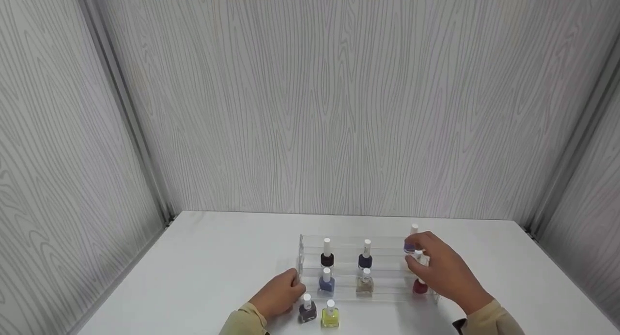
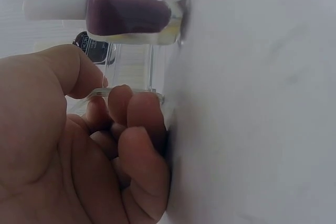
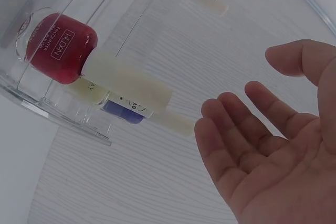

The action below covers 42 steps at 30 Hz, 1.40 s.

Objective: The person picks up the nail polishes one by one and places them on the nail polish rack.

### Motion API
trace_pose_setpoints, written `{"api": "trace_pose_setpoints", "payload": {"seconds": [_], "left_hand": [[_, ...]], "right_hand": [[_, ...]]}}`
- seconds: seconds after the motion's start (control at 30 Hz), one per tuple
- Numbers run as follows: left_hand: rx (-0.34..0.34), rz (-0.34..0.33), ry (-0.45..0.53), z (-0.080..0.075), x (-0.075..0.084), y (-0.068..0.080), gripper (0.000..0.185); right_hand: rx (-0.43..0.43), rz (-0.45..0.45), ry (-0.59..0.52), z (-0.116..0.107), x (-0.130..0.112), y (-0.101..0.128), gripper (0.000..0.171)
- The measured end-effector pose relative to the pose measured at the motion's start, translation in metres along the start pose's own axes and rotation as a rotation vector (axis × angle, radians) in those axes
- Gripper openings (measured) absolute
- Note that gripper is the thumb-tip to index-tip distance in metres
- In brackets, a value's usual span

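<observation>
The right hand [image 1: 443, 272] partly hides what seems a purple bottle [image 1: 410, 247].

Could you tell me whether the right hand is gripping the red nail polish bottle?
No, the right hand is open with relaxed fingers, apart from the red nail polish bottle in the clear acrylic rack.

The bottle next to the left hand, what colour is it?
Dark purple bottle, white cap; the left wrist view shows it best.

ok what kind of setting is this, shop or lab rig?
Looks like a staged recording booth, not a shop: a bare white table closed in by grey wood-grain panels on three sides. The only props are a clear tiered rack and a few nail polish bottles.
</observation>
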<state>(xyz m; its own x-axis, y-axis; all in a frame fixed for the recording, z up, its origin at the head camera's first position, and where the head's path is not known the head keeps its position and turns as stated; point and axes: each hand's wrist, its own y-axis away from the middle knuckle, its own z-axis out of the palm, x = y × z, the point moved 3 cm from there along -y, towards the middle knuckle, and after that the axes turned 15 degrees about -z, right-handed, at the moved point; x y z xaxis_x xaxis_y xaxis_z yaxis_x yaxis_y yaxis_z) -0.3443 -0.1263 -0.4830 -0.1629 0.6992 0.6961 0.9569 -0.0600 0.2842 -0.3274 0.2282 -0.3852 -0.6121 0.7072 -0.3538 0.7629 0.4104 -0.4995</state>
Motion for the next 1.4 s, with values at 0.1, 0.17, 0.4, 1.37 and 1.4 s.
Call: {"api": "trace_pose_setpoints", "payload": {"seconds": [0.1, 0.17, 0.4, 1.37, 1.4], "left_hand": [[-0.010, 0.017, 0.026, -0.003, 0.002, 0.002, 0.015], [-0.015, 0.029, 0.040, -0.004, 0.002, 0.003, 0.015], [-0.033, 0.027, 0.042, -0.004, 0.000, 0.001, 0.014], [-0.027, 0.035, 0.070, -0.001, -0.002, 0.003, 0.013], [-0.030, 0.036, 0.075, 0.000, -0.002, 0.003, 0.013]], "right_hand": [[-0.026, 0.014, -0.041, -0.001, 0.001, 0.000, 0.028], [-0.044, 0.021, -0.059, -0.001, 0.002, 0.000, 0.026], [-0.113, 0.075, -0.094, 0.003, 0.003, 0.001, 0.021], [-0.087, -0.043, -0.054, 0.012, -0.006, 0.004, 0.009], [-0.094, -0.061, -0.059, 0.016, -0.008, 0.004, 0.009]]}}
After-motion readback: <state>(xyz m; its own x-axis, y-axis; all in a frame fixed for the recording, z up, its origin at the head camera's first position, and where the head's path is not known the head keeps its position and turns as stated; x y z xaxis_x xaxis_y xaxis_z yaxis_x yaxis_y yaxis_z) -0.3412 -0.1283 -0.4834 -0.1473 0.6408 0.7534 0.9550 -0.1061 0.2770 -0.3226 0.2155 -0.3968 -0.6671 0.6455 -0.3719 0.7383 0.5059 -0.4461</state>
